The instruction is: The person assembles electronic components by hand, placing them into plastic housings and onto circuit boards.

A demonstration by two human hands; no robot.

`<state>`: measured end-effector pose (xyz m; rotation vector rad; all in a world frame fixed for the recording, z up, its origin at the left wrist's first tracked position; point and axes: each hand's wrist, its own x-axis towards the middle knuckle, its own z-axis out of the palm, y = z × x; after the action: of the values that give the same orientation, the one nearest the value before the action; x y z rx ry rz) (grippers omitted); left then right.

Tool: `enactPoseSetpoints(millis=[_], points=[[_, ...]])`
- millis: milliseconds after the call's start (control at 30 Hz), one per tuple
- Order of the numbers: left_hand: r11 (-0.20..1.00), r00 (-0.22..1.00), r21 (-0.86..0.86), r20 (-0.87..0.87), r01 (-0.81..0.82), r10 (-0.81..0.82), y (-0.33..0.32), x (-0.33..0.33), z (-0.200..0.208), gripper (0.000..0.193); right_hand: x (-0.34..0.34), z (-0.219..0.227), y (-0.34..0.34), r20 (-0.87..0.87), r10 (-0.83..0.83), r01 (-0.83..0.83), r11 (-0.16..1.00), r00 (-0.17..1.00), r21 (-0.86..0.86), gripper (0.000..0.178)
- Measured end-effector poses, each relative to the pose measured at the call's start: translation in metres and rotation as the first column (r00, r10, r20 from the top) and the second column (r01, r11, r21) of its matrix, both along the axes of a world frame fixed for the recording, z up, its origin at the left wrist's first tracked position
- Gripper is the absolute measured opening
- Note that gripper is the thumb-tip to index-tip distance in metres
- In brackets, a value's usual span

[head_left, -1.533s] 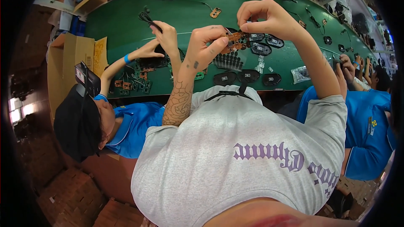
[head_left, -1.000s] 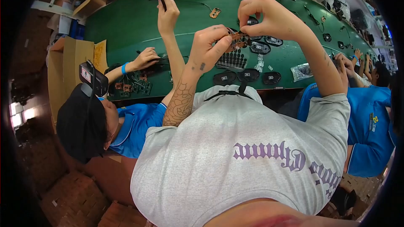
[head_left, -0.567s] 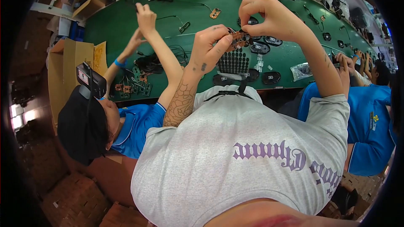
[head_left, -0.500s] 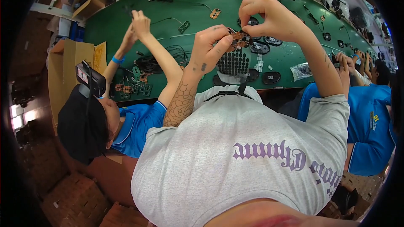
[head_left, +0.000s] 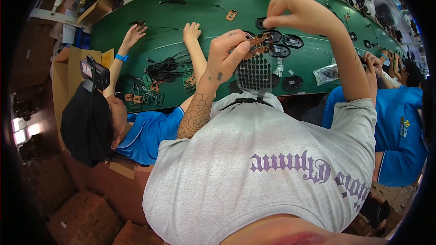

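My left hand (head_left: 228, 53) pinches a small brown circuit board (head_left: 260, 45) between thumb and fingers, above the near edge of the green table. Just beyond the board is my right hand (head_left: 290, 17), its thumb and fingertips closed together near a black oval plastic shell (head_left: 260, 22). Whatever those fingertips hold, if anything, is too small to make out. Below the board lies a clear sheet of round black pads (head_left: 255, 75), partly covered by my left hand. More black shells (head_left: 292, 41) rest to the right of the board.
A co-worker in blue (head_left: 150, 124) reaches over the table on my left, beside black cables (head_left: 170, 68) and several wired boards (head_left: 145, 93). Small pale pieces (head_left: 279, 68), another black shell (head_left: 292, 83) and a clear plastic bag (head_left: 325, 75) lie on the right, near another co-worker (head_left: 402, 131).
My right fingertips have come off the board's end and lifted slightly away from me. My left hand still holds the board. The left co-worker's hands have moved apart and lowered a cable.
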<state>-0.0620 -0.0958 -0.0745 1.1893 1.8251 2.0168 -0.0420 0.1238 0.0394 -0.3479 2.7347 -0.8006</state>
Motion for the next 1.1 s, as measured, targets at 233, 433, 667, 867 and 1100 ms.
enactPoseSetpoints(millis=[233,433,667,867,1100], points=[[1.000,0.999,0.027,-0.041,-0.004,0.005,-0.002,0.000,0.009,0.016,-0.002,0.001,-0.006,-0.035,0.050,-0.058,0.957,0.998,-0.283,0.012],[1.000,0.999,0.006,0.050,0.002,-0.002,-0.002,0.004,0.012,0.016,-0.002,-0.004,-0.011,-0.130,0.153,-0.184,0.945,0.980,-0.272,0.009],[1.000,0.983,0.009,0.185,-0.013,0.011,0.000,0.004,0.005,0.017,0.002,-0.004,-0.016,-0.380,0.241,-0.258,0.966,0.893,0.006,0.005],[0.998,0.952,0.024,0.301,-0.063,0.053,-0.003,0.007,0.014,0.018,-0.002,-0.001,-0.010,-0.404,0.245,-0.284,0.958,0.881,-0.038,0.006],[0.999,0.970,0.026,0.240,-0.029,0.022,0.000,0.007,0.016,0.018,-0.003,0.004,-0.006,-0.429,0.329,-0.343,0.938,0.841,0.047,0.008]])
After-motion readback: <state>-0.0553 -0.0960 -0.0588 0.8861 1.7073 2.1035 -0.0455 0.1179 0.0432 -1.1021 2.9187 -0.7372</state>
